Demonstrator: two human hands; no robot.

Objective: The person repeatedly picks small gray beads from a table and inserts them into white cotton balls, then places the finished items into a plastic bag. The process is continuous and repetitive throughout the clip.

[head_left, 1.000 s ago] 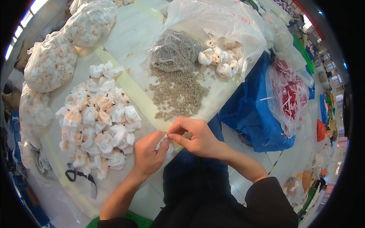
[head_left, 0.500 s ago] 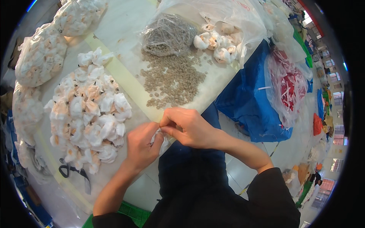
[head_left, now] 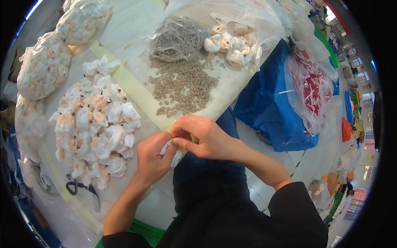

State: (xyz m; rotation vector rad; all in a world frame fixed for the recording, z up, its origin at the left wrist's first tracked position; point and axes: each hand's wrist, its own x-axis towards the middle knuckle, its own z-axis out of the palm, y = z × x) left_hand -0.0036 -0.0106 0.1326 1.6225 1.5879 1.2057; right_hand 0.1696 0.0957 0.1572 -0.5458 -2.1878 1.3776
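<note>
White pouch (head_left: 171, 151), small, pinched between our two hands at the near tabletop (head_left: 136, 25) edge: left hand (head_left: 152, 159) curled under it, right hand (head_left: 198, 135) closed on its top. Pile of finished pouches (head_left: 97, 128) to our left; brown rings (head_left: 182, 87) scattered beyond; scissors (head_left: 84, 190) near the left forearm.

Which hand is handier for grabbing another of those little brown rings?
Probably the right hand: it sits just below the rings. The left hand lies farther back, cupping the white pouch, beside the pile of finished pouches.
</note>
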